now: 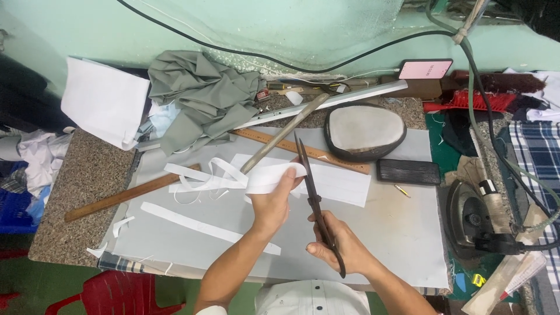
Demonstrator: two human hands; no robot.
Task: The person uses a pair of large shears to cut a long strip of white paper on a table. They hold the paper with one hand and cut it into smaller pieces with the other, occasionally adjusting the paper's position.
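Observation:
My left hand (272,201) pinches a white strip of interfacing (269,177) and lifts it above the grey table pad (396,233). My right hand (339,245) grips the handles of long dark scissors (312,189), whose blades point away from me and meet the strip's right end beside my left fingers. More white strips (204,224) lie flat on the pad to the left, and a wider white piece (344,184) lies under the scissors.
Two wooden rulers (122,197) (303,150), a padded pressing ham (363,131), a dark block (408,171), crumpled grey fabric (201,96) and white paper (105,100) sit further back. An iron (475,219) stands at the right. A red stool (116,294) is below the table edge.

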